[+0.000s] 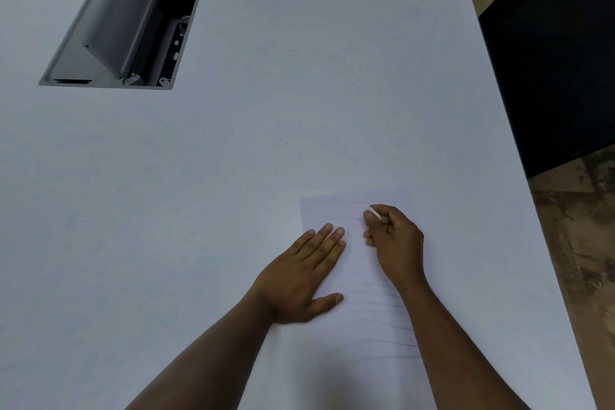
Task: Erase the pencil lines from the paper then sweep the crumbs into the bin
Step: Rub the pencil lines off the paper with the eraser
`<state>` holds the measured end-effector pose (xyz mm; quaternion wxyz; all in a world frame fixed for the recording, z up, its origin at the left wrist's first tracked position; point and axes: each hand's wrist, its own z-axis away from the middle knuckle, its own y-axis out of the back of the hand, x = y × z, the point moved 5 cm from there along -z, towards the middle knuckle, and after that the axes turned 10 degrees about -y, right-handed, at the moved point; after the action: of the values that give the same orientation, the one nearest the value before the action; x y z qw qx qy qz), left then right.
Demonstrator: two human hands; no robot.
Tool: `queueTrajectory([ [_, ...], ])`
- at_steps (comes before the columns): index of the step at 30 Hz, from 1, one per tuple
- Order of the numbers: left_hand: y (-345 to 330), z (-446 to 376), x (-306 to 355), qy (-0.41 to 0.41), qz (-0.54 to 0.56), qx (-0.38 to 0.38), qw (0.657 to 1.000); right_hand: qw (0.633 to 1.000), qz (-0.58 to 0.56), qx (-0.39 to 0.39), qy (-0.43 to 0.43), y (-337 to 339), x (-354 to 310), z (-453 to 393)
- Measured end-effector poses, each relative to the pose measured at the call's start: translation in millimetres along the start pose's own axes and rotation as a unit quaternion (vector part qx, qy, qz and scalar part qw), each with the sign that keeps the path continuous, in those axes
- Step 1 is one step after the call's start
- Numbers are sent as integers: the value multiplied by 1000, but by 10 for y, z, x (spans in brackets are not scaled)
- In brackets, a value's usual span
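- The table (233, 160) has a smooth, matt, pale top.
- The paper (369, 303) is thin, matt white.
- The cable box (123, 36) looks like grey matt metal.
- The floor (579, 243) looks rough and mottled brown.

No text, label, brand, number or sign can be read anywhere; the paper (362, 306) carries only faint wavy pencil lines (376, 296).

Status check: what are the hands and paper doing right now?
Left hand flat on paper. Right hand pinching white eraser. Faint pencil lines remain. Nothing in the way.
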<state>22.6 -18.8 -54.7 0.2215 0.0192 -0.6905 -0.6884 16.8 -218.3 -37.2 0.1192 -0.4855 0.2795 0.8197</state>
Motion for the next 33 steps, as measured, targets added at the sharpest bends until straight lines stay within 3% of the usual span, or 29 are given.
queueTrajectory([
  [8,2,-21,-28,9,9,-15,1000,992,108,-21,69,-333,-228,3],
  [13,-51,-30,-48,25,36,-39,998,967,203,-53,145,-761,-462,69],
  [17,-35,-40,-49,23,50,-10,998,942,282,-76,163,-909,-458,66],
  [22,-49,-44,-47,25,49,-12,998,946,273,27,172,-758,-449,25],
  [28,-25,-41,-43,16,58,17,998,945,269,-19,187,-905,-442,158],
  [33,-39,-42,-38,22,47,0,999,953,252,77,151,-635,-403,-53],
])
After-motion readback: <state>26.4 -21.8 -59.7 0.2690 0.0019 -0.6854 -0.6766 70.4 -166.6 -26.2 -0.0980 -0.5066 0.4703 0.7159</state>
